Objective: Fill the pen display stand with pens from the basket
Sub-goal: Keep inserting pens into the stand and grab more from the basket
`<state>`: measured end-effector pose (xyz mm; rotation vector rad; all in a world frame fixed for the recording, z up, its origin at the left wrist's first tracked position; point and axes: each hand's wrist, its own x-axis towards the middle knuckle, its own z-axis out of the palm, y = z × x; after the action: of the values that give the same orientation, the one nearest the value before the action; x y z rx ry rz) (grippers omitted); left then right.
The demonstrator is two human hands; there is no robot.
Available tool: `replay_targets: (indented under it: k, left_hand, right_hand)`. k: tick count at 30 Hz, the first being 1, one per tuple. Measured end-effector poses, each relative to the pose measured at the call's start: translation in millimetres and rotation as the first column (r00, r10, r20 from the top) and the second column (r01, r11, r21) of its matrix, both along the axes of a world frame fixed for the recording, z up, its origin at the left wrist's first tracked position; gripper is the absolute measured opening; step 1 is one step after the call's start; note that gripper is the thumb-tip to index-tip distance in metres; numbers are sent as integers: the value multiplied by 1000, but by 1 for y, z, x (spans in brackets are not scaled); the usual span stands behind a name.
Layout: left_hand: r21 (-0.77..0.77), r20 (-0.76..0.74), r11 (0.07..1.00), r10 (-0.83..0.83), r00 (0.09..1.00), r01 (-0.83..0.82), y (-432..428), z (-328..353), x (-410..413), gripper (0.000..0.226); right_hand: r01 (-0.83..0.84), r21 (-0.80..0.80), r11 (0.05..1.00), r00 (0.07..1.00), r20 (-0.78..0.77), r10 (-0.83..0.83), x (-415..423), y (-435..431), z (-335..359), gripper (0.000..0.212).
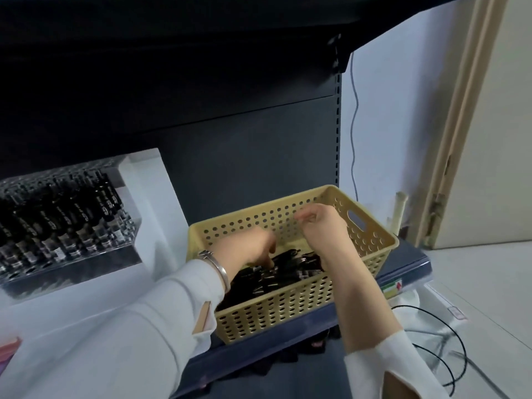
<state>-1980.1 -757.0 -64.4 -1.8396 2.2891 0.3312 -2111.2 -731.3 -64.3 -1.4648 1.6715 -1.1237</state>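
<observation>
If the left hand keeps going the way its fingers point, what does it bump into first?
The black pens piled in the yellow basket. The left hand points down into them and seems to reach the pile, though blur hides actual contact.

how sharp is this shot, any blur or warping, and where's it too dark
Head view: both the left hand and right hand are smeared by motion; the pens in the basket merge into a dark mass; the upper shelf is nearly black; the wide lens bends the door frame slightly.
</observation>
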Motion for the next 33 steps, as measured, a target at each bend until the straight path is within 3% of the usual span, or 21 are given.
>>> replay_targets:
  k: [10, 15, 22, 27, 33]
  left_hand:
    - [-42, 3, 999, 17, 1000, -17, 5, -9, -20, 48]
    - [42, 24, 998, 34, 999, -35, 3, -17, -24, 49]
    - [76, -95, 996, 48, 994, -41, 5, -21, -14, 54]
    - [-62, -176, 995, 63, 982, -75, 4, -17, -14, 47]
    - [-285, -211, 953, 43, 977, -103, 7, -11, -7, 18]
  right_hand:
    - [44, 29, 999, 992, 117, -47, -27, 14, -8, 28]
    - [40, 10, 999, 989, 142, -41, -31, 14, -7, 25]
    - [35, -11, 999, 991, 126, -34, -30, 11, -7, 24]
    - [51, -26, 998, 994, 95, -48, -31, 10, -7, 24]
    - [37, -85, 996, 999, 35, -34, -26, 10, -3, 21]
